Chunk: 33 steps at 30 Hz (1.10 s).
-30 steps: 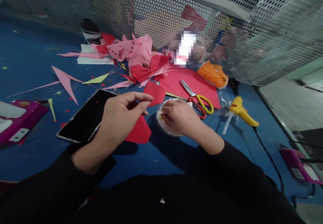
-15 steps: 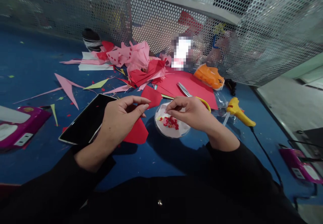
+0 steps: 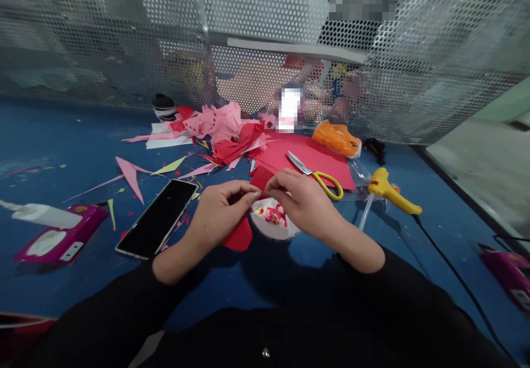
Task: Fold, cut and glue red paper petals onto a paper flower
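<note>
My left hand (image 3: 226, 210) is closed in a pinch, thumb against forefinger; whatever lies between the tips is too small to make out. Close beside it, my right hand (image 3: 304, 202) also pinches, and its fingertips almost meet the left ones. Below them sits a round whitish dish (image 3: 269, 234) holding small red, pink and yellow paper bits (image 3: 276, 214). A red paper piece (image 3: 240, 236) shows under my left hand, partly covered by it. Another piece of red paper (image 3: 260, 177) lies just behind the fingertips.
Yellow-handled scissors (image 3: 327, 184) rest on red sheets (image 3: 321, 161). At right is a yellow glue gun (image 3: 391, 191) with a cord. A dark phone (image 3: 157, 219) lies at left near a purple box (image 3: 78, 235) and white bottle (image 3: 47, 215). Paper scraps (image 3: 219, 125) pile against the perforated panel (image 3: 252, 75).
My right hand has moved left from above the dish towards my left hand, so the fingertips are now close together. The head view has tilted up, and the scissors show more fully.
</note>
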Tool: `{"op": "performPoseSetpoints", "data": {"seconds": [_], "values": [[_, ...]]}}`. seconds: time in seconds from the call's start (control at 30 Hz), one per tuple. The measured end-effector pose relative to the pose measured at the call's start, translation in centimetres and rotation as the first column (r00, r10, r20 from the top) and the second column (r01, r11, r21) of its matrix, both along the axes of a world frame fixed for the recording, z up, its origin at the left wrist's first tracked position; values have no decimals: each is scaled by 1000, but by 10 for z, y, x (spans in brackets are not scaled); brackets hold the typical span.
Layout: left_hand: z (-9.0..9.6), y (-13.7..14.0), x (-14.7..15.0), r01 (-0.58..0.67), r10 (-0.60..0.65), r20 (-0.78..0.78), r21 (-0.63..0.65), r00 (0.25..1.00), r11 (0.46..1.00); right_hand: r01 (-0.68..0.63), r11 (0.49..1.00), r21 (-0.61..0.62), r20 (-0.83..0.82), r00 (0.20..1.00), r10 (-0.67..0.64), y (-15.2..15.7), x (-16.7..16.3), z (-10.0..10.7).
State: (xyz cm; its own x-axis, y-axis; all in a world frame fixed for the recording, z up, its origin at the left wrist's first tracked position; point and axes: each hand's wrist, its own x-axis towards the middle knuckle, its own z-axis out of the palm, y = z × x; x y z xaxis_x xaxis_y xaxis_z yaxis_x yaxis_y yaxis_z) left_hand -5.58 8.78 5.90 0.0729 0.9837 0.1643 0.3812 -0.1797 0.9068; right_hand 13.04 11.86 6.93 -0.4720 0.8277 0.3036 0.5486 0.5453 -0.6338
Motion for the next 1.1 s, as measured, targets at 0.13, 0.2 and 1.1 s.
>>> {"op": "performPoseSetpoints", "data": {"seconds": [0.13,0.2,1.1], "values": [[-1,1,3,11,-11,-87,4,996,1000,-3,982,190,216,976,-39,-4,-2,-2],[-3,2,4,14,-14,-110,-3,994,1000,-18,969,245,257,965,-47,-5,-2,-3],[-5,-7,6,-37,37,-17,19,999,999,77,996,36,-112,991,-72,-5,-2,-9]]}}
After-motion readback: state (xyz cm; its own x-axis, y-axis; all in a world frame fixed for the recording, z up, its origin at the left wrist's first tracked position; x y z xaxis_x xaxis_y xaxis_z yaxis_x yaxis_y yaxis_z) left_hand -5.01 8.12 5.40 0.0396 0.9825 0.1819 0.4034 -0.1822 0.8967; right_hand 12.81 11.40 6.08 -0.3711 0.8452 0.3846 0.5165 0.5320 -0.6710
